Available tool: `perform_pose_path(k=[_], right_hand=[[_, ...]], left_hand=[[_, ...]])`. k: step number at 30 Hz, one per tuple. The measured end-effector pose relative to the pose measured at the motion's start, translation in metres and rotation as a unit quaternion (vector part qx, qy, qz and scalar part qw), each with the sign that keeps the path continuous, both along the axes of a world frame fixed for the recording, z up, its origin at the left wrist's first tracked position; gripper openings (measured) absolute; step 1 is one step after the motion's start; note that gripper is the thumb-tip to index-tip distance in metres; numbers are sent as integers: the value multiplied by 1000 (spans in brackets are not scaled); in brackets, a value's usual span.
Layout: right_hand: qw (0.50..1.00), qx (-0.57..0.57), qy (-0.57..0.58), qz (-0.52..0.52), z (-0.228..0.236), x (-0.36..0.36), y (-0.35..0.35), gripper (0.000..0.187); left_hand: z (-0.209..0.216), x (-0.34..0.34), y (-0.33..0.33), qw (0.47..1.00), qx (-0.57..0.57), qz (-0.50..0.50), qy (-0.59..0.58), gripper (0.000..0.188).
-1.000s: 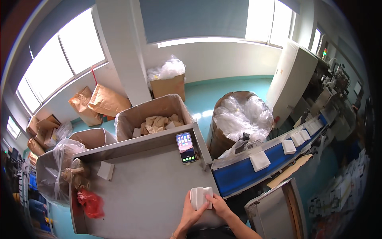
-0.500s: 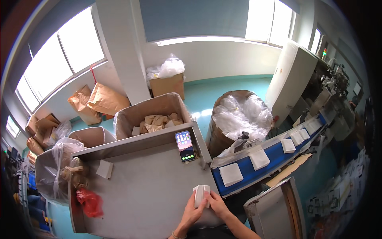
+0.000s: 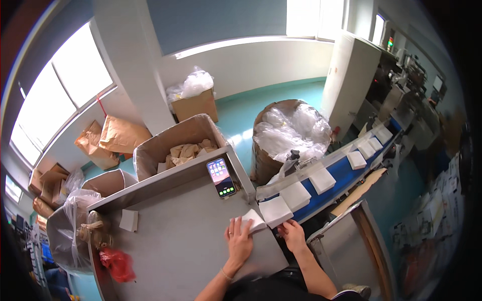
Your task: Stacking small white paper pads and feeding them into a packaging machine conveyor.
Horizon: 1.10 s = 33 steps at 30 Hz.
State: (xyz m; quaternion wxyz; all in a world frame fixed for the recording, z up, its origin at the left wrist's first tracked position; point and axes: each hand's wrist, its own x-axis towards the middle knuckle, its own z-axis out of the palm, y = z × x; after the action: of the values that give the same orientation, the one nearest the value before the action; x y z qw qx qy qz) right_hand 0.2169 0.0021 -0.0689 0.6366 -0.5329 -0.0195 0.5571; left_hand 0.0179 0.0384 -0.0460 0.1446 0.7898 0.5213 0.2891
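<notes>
White folded paper stacks, which look like napkins, lie along the blue conveyor belt (image 3: pixel 346 173) to my right. My left hand (image 3: pixel 239 242) rests at the right edge of the grey table (image 3: pixel 175 236), its fingers closed over one napkin stack (image 3: pixel 256 220). At the near end of the belt, my right hand (image 3: pixel 293 236) pinches the front corner of another napkin stack (image 3: pixel 274 209); its fingertips are partly hidden under it. The two stacks sit almost side by side. Farther left on the table stands a lone white stack (image 3: pixel 129 220).
A lit phone (image 3: pixel 221 178) leans at the table's back rim. Beyond it stand a carton of brown paper (image 3: pixel 193 153) and a round bin of clear plastic (image 3: pixel 291 130). A red plastic bag (image 3: pixel 118 265) lies at the left; a grey metal panel (image 3: pixel 346 246) stands at the right.
Both hands held one white bundle together over the table; now they are apart. The left has set down at the table edge, the right has reached the belt's end. Stacks on the belt have advanced nearer.
</notes>
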Motion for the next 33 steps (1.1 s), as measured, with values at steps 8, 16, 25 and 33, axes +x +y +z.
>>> perform_pose_path(k=[8, 16, 25, 33], right_hand=[[995, 50, -54, -60, 9, 23, 14, 38], [957, 5, -237, -166, 23, 51, 31, 60], [921, 103, -370, 67, 48, 18, -51, 25], [867, 131, -480, -37, 115, 35, -171, 16]], left_hand=[[-25, 29, 18, 993, -27, -97, 63, 58], [-7, 74, 29, 990, 47, -134, -1, 67], [5, 73, -61, 953, 49, -290, -76, 45], [48, 148, -150, 906, 53, -398, -136, 34]])
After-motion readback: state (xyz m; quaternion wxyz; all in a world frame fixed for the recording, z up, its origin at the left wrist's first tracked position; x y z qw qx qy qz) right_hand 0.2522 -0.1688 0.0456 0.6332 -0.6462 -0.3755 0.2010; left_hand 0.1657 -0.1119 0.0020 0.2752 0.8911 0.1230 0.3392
